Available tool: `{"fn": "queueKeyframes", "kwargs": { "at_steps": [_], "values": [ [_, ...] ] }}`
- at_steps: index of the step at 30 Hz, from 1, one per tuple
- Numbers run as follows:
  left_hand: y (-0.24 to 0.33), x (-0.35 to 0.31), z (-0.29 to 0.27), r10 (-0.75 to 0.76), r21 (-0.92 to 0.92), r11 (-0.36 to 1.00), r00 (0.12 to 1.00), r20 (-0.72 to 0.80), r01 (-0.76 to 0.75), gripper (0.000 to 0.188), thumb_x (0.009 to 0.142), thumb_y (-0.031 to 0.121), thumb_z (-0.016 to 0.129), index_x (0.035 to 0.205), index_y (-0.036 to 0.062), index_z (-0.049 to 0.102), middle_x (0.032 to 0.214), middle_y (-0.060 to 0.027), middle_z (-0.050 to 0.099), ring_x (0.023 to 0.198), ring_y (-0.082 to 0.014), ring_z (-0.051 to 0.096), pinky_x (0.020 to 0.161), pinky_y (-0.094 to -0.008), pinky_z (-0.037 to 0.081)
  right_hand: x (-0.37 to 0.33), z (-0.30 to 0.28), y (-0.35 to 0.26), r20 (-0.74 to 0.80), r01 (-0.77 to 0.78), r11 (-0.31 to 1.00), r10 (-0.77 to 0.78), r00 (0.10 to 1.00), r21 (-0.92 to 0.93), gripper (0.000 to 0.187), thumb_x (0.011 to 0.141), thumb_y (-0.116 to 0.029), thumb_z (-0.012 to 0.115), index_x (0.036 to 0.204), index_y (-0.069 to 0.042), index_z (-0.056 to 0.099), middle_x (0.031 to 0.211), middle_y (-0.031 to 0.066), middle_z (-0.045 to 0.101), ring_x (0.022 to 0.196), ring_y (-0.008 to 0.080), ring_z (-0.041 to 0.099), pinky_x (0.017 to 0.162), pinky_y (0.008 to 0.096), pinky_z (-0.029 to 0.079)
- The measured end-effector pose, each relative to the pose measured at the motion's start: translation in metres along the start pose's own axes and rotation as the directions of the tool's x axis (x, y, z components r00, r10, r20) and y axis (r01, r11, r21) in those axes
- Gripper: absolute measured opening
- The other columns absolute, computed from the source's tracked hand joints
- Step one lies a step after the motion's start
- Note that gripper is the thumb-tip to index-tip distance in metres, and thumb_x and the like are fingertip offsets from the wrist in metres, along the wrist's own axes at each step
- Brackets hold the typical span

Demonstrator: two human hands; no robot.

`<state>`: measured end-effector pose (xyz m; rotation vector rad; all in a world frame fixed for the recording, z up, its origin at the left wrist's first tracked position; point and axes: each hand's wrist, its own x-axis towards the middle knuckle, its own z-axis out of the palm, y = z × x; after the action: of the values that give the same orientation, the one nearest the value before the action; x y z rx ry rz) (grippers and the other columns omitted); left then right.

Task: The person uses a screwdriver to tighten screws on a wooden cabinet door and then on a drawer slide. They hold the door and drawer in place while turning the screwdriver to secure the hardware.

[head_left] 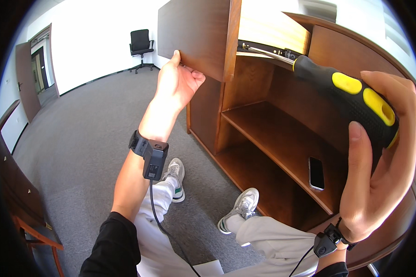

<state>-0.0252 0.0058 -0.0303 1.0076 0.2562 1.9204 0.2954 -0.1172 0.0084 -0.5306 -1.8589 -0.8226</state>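
My right hand (383, 134) is wrapped round the handle of a black and yellow screwdriver (319, 74), fingers behind it and thumb on the near side. The metal shaft points left, its tip at the black drawer slide (286, 53) along the pale wooden side of a pulled-out drawer. Whether the tip sits in a screw is too small to tell. My left hand (179, 81) grips the lower edge of the dark brown drawer front (194, 34), thumb against its face and fingers curled underneath.
Below the drawer, the brown cabinet (205, 115) has open shelves. A smartphone (316, 173) lies on the middle shelf (282, 131). A black office chair (141, 48) stands by the far wall, a door (28, 81) at far left. Brown wooden furniture (21, 184) stands on the left.
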Motion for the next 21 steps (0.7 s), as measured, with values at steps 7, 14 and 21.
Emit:
{"fn": "queueKeyframes", "kwargs": {
  "at_steps": [7,14,21],
  "values": [
    [0.001,0.000,0.002,0.001,0.009,1.000,1.000,-0.005,-0.001,0.030,0.107,0.031,0.027,0.113,0.0081,0.045,0.108,-0.0054,0.052,0.082,-0.0128,0.044,0.066,-0.0277,0.039,0.003,-0.007,-0.007,0.005,-0.104,0.990,0.105,0.994,-0.097,0.036,0.086,-0.001,0.061,0.121,-0.002,0.062,0.112,0.0122,0.063,0.108,0.0213,0.059,0.095,0.0299,0.045],
    [0.000,-0.003,0.005,0.007,0.007,1.000,1.000,-0.023,-0.006,0.031,0.107,0.031,0.026,0.114,0.0080,0.045,0.109,-0.0056,0.052,0.082,-0.0128,0.044,0.066,-0.0274,0.039,-0.004,0.006,-0.005,-0.102,-0.387,0.921,0.381,0.919,-0.040,0.032,0.096,-0.030,0.061,0.114,-0.004,0.066,0.079,0.0029,0.064,0.064,0.0041,0.057,0.056,0.0150,0.042],
    [0.001,0.000,0.003,-0.002,0.006,1.000,1.000,-0.002,0.003,0.031,0.107,0.032,0.026,0.113,0.0079,0.045,0.108,-0.0057,0.051,0.082,-0.0130,0.044,0.066,-0.0276,0.039,0.001,0.020,-0.006,-0.204,-0.128,0.991,0.120,0.972,-0.026,0.037,0.098,-0.025,0.054,0.128,-0.003,0.051,0.104,0.0099,0.062,0.091,0.0153,0.061,0.079,0.0259,0.048]
  ]
}}
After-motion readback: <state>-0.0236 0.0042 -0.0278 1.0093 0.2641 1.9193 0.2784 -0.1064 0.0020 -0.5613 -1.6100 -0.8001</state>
